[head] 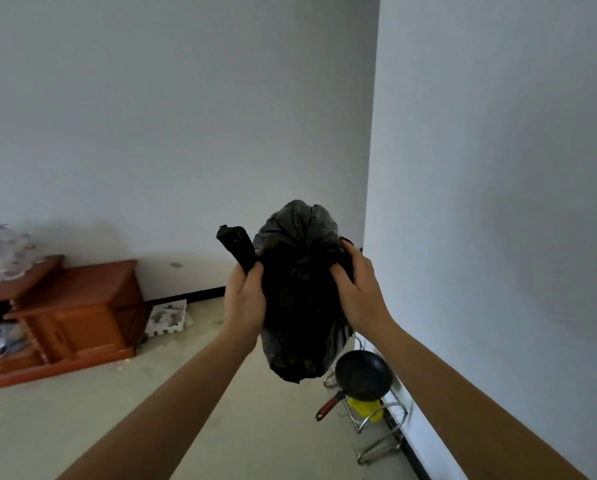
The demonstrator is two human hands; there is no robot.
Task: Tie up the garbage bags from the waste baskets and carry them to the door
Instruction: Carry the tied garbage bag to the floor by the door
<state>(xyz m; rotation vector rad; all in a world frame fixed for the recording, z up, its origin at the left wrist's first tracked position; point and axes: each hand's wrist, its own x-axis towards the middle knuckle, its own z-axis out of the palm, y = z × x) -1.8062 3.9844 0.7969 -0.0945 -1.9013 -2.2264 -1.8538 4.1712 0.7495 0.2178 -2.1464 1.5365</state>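
Two bare hands were held out at the middle of the scene, with a black garbage bag (300, 306) gripped between them. The bag was held clear of the floor (255, 427), in front of the corner where the far wall (151, 116) met the right wall (498, 202). It looked full and rounded, with its gathered plastic puckered at the top. A twisted strip (236, 245) of the bag's mouth was clasped by the left hand (247, 299), whose fingers were curled round it so that the strip's end stuck up and to the left above the fist. The bag's upper right side was grasped by the right hand (357, 289), its fingers bent and dug into the plastic; whether a second strip was held there could not be told. Below the bag's lower end, near the right wall, a black frying pan (363, 375) with a red handle was rested on a wire rack (380, 431), and a yellow object (366, 410) was seen beneath the pan. At the left, a brown wooden cabinet (78, 313) was stood against the far wall, with a white tray (167, 317) laid on the floor just beside it. Plastic-wrapped goods (2, 251) were piled on the cabinet's far-left top.
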